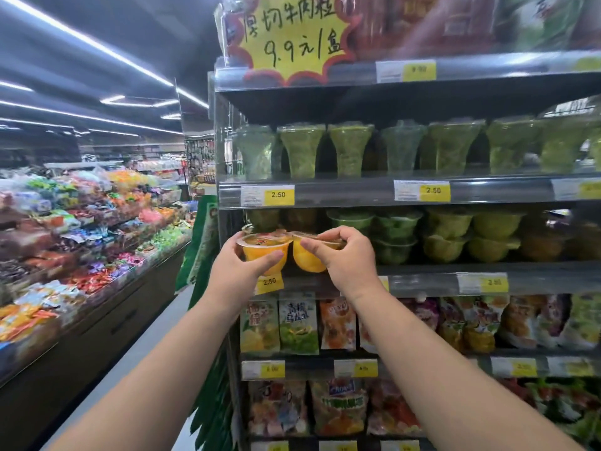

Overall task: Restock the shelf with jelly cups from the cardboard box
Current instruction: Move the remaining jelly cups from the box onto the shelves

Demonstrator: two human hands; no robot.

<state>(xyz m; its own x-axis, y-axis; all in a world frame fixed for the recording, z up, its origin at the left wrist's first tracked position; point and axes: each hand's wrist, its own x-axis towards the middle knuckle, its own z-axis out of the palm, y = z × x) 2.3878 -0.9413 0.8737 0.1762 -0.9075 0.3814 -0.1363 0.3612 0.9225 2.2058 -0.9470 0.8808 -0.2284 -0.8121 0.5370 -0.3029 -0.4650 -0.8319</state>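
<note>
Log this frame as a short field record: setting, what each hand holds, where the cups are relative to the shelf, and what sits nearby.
setting: shop aisle, shelving unit on the right, sweets counter on the left
left hand: grips one orange jelly cup, upright
right hand: grips a second orange cup, tilted
cup position: side by side at the front of the third shelf, left end
neighbours: green cups stacked to the right
price tag: 2.50, below the cups
cardboard box: not in view

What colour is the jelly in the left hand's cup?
Orange-yellow jelly cup, seen in the head view.
</note>
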